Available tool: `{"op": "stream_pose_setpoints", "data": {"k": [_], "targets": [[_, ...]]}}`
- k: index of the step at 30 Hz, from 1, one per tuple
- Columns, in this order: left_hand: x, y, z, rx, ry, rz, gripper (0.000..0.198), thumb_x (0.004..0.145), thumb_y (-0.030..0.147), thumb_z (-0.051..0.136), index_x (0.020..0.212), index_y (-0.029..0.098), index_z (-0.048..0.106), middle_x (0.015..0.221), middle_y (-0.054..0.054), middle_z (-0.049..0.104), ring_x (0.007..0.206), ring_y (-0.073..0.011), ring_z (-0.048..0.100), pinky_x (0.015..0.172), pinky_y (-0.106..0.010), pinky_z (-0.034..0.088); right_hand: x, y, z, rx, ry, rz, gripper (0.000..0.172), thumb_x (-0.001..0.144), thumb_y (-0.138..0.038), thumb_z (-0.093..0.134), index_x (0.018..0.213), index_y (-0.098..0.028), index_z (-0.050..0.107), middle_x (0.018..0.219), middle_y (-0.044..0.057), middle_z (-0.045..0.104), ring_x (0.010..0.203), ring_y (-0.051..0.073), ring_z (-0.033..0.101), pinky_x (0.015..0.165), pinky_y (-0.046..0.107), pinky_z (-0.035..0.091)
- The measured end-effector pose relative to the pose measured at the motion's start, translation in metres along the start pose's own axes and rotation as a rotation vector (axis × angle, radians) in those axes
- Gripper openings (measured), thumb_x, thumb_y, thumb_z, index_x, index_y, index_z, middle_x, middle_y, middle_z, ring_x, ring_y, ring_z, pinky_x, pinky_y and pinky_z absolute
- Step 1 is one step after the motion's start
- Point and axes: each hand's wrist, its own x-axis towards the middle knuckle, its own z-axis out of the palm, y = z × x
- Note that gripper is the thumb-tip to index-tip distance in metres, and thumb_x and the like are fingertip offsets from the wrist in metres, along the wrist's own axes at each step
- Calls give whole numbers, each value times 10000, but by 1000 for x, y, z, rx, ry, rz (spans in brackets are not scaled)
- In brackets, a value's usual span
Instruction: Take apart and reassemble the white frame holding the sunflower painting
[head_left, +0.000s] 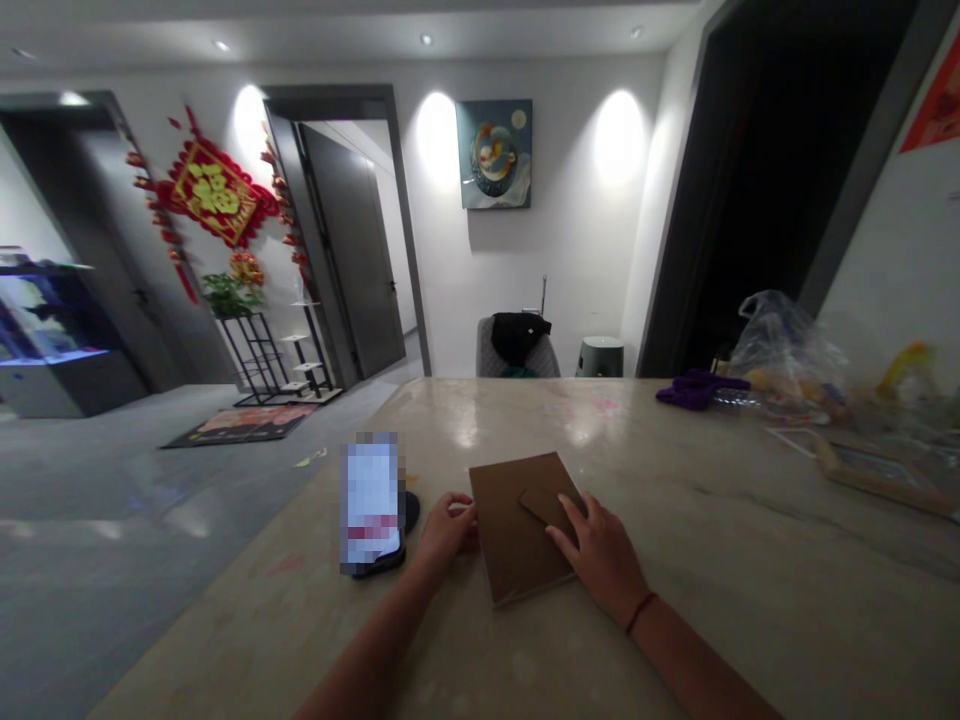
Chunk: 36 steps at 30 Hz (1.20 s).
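Lying flat on the pale, glossy, stone-look tabletop (720, 560): a brown rectangular book-like slab (517, 548) with a light edge, skewed slightly, between the two hands. Left hand (448, 528) is at its left edge, fingers curled in, thumb side up against the edge; can't tell if it's pinching or only touching. Right hand (606, 552) is over the right part of the cover, fingers loosely spread, thumb and index well apart, fingertips on or just above the brown face. Thin dark angled line (534, 507) on the cover by the right fingertips; too fine to say if it's a slit, a flap or a mark. Dark red cord bracelet (641, 612) on the right wrist. Left of the left hand: a phone with a lit, pixelated screen (371, 500), propped up, with a round black disc (412, 511) just behind it on the right. Far right of the table: a crumpled purple cloth (697, 391), then a clear plastic bag (787, 360) with yellowish contents, blurred. Nearer, right side: a flat light-wood frame or tray (877, 480). Past the far edge: a grey quilted chair (486, 352) with black fabric (516, 338) draped over its back, and a grey-green bin-like stool (601, 357) to its right.
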Motion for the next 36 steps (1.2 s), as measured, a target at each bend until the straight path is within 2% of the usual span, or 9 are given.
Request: {"op": "stream_pose_setpoints", "data": {"k": [3,7,11,15,19,22,26,30,36], "targets": [[1,0,1,5,-5,2,219,716,303,620,724,186,435,595,37,599,480,-108,598,461,-215,476,1,-1,-2,16,-16,28,457,832,-468,396,1162,-181,528,1124,159,525,986,252,536,796,362,433],[-1,4,5,12,-40,-4,184,758,334,560,766,160,500,737,-32,647,545,-127,623,499,-248,498,1,1,-2,84,3,97,447,806,-465,442,1139,-185,545,1118,150,526,1000,255,530,800,365,439],[-5,6,8,103,11,40,272,661,344,656,781,153,504,774,-48,648,560,-123,607,480,-224,473,1,2,-2,257,32,144,463,772,-481,480,1114,-179,558,1127,137,524,1040,249,507,866,372,420],[-5,4,7,223,107,90,391,546,355,734,769,165,474,787,-33,644,494,-96,562,418,-189,410,6,6,0,561,86,246,412,800,-425,414,1044,-141,585,1100,135,558,1041,219,517,922,350,394],[-5,4,6,156,77,84,414,551,345,736,820,165,477,886,-58,649,521,-84,567,423,-172,400,12,15,6,921,105,459,420,754,-356,436,1086,-123,545,1063,129,617,967,217,579,857,363,452],[-7,6,6,72,25,46,447,548,314,749,881,172,488,949,-74,650,606,-110,609,461,-178,431,15,20,6,1182,7,557,436,674,-326,523,1061,-131,564,991,108,662,926,238,609,807,392,484],[-9,9,6,-10,-16,2,452,587,287,739,964,182,515,994,-83,659,711,-144,642,524,-194,469,14,22,-3,1456,-103,596,393,596,-322,620,943,-140,610,946,90,682,892,246,626,796,402,489],[-8,8,5,-67,-33,19,398,653,267,698,1009,178,544,1018,-90,663,814,-167,647,610,-214,503,13,22,-6,1571,-153,613,394,567,-303,668,923,-144,615,927,85,686,877,228,631,818,388,475],[-8,7,6,-71,-115,70,342,682,234,669,1013,191,596,1009,-49,676,873,-191,643,756,-281,516,13,22,4,1520,-167,664,368,471,-265,751,795,-138,632,804,68,699,756,212,644,744,342,494]]}}
